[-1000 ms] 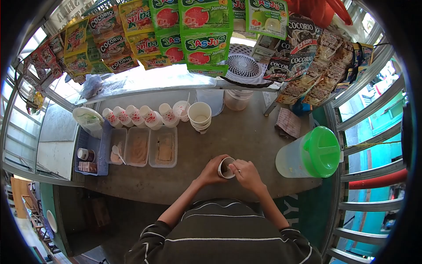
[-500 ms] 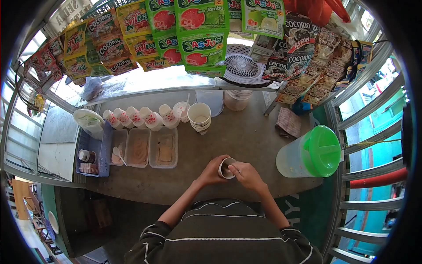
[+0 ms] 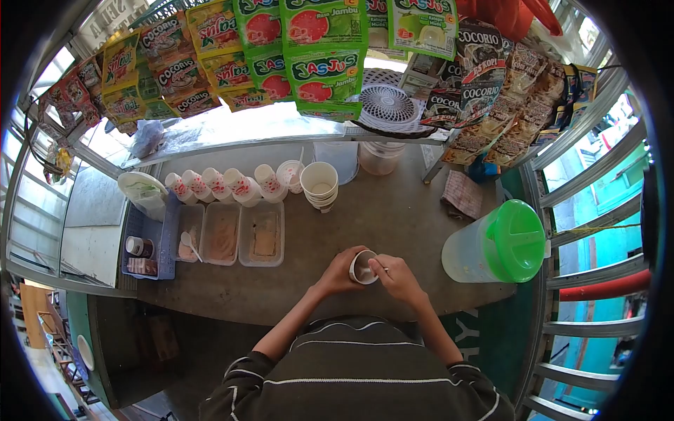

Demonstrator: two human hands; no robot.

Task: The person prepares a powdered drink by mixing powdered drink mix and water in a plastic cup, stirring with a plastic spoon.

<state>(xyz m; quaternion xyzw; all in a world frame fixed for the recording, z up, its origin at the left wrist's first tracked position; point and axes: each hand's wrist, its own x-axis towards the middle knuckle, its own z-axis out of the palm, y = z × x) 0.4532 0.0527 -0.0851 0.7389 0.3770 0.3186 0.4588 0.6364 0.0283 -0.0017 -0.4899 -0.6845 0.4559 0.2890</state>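
Note:
My left hand (image 3: 340,271) is wrapped around the side of a white paper cup (image 3: 357,269) low over the counter. Above the cup's right rim, my right hand (image 3: 397,276) is closed in a pinch on a thin spoon (image 3: 385,269); only a bit of its handle shows, and its lower end is in the cup. What the cup contains is hard to make out. A stack of white paper cups (image 3: 319,181) stands beyond my hands, slightly to the left.
Left of my hands are clear tubs of powder (image 3: 262,235), a blue basket (image 3: 152,245) and rows of stacked printed cups (image 3: 242,189). A green-lidded water jug (image 3: 491,245) stands at the right, near a folded cloth (image 3: 461,195). Drink sachets (image 3: 324,77) hang overhead.
My right hand has shifted very slightly at the cup's rim, showing more of the cup's inside. My left hand keeps its grip on the cup.

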